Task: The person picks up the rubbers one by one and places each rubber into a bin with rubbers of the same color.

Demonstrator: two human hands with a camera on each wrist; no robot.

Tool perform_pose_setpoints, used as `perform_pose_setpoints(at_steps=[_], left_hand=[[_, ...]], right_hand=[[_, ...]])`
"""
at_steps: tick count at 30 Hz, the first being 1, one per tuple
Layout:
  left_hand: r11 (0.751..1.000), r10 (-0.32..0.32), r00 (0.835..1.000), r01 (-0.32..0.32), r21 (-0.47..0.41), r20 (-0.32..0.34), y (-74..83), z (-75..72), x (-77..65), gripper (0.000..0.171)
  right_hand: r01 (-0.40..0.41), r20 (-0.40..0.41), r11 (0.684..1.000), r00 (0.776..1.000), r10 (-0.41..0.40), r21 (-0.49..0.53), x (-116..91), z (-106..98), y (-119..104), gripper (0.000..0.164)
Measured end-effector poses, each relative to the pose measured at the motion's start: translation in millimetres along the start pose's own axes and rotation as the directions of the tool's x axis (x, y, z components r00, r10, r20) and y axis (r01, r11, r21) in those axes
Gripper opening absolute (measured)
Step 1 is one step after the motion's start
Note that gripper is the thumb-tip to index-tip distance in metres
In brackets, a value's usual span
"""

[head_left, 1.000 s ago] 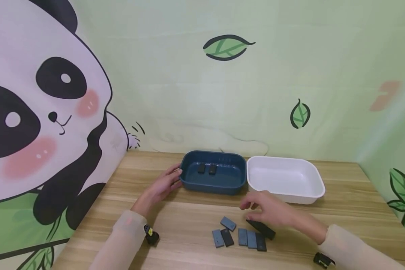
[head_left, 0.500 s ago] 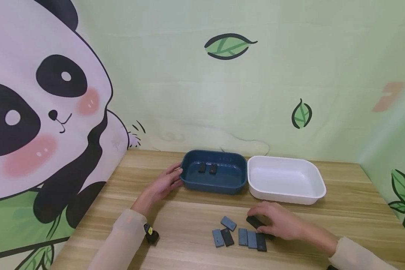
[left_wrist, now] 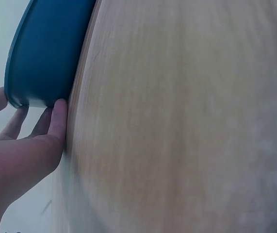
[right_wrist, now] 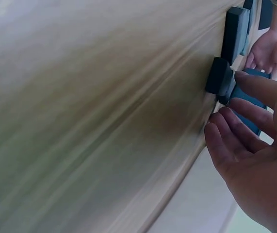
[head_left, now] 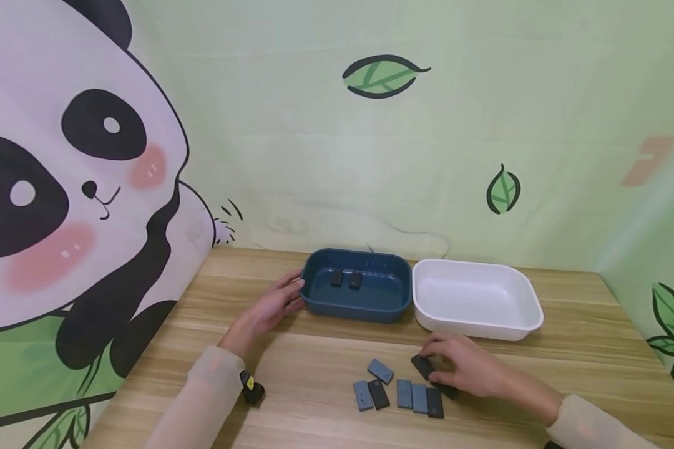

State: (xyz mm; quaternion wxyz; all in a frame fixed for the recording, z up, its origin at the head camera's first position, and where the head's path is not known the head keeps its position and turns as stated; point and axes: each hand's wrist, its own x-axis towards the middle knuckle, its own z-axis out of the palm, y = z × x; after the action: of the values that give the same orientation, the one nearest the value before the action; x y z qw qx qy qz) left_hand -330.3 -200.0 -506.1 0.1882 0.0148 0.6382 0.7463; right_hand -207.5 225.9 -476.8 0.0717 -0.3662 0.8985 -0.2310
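My left hand rests its fingertips against the left end of a dark blue tray. In the left wrist view the fingers touch the tray's end wall, with the thumb near its rim. My right hand pinches a small black rectangular block between thumb and fingers, low over the table. A second black block shows partly under that hand. Just left of it lie two blue-grey blocks and a black block in a row. The right wrist view shows the thumb at a block's edge.
Two black blocks lie inside the dark blue tray. A white tray stands against its right side. Farther left on the wooden table are two more blue-grey blocks and a black one. A printed panda backdrop rises behind.
My right hand has come down and toward the right onto the black blocks, and its thumb and fingers now pinch one, which has parted from the other. The left hand has stayed at the tray.
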Motion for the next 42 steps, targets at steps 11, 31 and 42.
perform_pose_setpoints(at_steps=[11, 31, 42], left_hand=[[1.000, -0.002, 1.000, 0.002, 0.006, -0.002, 0.4, -0.6, -1.3, 0.056], [1.000, -0.001, 1.000, 0.001, -0.002, 0.000, 1.8, 1.9, -4.5, 0.057], [1.000, -0.006, 1.000, 0.006, 0.000, -0.008, 0.6, 0.3, -2.8, 0.057]], right_hand=[[0.045, -0.011, 0.998, 0.999, -0.046, -0.042, 0.0, 2.8, 2.6, 0.031], [0.012, -0.027, 0.999, 1.000, -0.013, -0.033, 3.3, 3.5, 7.5, 0.026], [0.009, -0.097, 0.994, 0.995, -0.019, -0.107, 3.5, 11.0, 0.7, 0.027]])
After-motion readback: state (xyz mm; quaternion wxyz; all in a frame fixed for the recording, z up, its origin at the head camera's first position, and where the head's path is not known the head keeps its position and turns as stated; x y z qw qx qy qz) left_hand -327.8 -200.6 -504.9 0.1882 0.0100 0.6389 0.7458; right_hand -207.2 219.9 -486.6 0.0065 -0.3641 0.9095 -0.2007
